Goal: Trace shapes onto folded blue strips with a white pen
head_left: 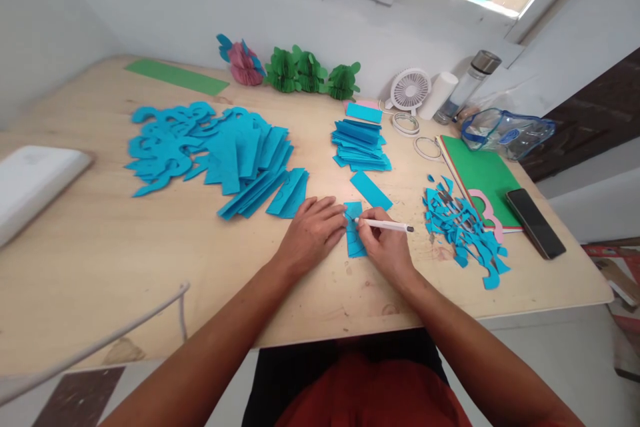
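A white pen (pixel 390 225) is pinched in my right hand (pixel 389 250), its tip on a small blue paper strip (pixel 356 247) lying upright before me. Curved lines show on that strip. My left hand (pixel 316 230) lies flat with fingers stretched, the fingertips at the strip's left edge. Just beyond, a plain blue strip (pixel 371 190) rests at a slant. Folded blue pieces (pixel 289 193) with drawn curves lie past my left hand, beside a heap of cut curly blue shapes (pixel 167 143). Farther back is a stack of blue strips (pixel 361 147).
Blue scraps (pixel 457 220) and a pink cutout (pixel 486 210) lie right, near a green sheet (pixel 483 173) and a phone (pixel 535 221). Along the wall stand green paper figures (pixel 310 70), a pink one (pixel 244 63), a small fan (pixel 410 89) and a bottle (pixel 465 90).
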A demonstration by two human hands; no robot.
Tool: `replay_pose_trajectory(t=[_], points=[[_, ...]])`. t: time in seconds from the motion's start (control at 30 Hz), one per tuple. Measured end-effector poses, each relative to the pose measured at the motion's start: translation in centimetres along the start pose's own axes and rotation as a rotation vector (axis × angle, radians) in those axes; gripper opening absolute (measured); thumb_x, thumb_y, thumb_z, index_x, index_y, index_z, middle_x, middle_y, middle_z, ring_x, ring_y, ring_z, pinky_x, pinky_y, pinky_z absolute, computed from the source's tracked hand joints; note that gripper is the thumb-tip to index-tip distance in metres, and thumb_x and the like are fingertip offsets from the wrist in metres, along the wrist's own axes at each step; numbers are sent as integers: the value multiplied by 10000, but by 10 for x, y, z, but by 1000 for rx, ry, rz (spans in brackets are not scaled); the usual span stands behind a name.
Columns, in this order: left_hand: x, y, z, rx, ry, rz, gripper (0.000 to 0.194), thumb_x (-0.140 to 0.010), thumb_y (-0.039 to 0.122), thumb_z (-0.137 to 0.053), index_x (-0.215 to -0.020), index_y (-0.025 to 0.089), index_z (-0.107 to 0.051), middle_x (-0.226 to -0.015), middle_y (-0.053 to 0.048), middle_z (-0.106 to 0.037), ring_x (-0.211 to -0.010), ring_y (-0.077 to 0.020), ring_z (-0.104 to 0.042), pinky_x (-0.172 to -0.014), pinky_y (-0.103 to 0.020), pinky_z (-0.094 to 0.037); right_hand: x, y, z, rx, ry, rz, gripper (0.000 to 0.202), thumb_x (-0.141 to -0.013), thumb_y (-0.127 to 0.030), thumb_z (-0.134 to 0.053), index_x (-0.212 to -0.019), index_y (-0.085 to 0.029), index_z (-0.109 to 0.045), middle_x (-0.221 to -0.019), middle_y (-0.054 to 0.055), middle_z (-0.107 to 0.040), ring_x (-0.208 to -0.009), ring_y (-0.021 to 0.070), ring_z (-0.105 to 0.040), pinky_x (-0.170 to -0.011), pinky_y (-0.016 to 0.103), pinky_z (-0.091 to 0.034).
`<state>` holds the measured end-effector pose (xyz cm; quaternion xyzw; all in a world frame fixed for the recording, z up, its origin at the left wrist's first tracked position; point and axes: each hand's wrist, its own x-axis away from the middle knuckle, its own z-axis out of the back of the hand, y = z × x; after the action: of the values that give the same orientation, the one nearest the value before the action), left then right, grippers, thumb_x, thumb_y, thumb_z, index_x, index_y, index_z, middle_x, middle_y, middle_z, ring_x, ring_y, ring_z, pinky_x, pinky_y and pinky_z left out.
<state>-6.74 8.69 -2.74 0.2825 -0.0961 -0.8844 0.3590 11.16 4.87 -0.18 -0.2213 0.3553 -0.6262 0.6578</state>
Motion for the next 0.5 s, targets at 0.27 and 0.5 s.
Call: replay_pose_trajectory(t=[0.27,0.5], points=[[0,0,1,15,-26,15,239,-955,224,-451,-932,201,-688,-1205,-60,-705,-1207,-289,-567,-993,-483,-419,2,-3,1,-2,3,-6,136,-877,-291,-500,-819,-208,-591,-651,-21,-601,-523,108,-504,-514,210,-371],[0,0,1,44,-25,21,239,-954,239,-454,-938,196,-689,-1204,-71,-705,-1208,-304,-567,-989,-507,-419,1,-3,1,0,4,-6,128,-868,-280,-503,-808,-208,-591,-662,-19,-598,-545,113,-513,-530,216,-375]])
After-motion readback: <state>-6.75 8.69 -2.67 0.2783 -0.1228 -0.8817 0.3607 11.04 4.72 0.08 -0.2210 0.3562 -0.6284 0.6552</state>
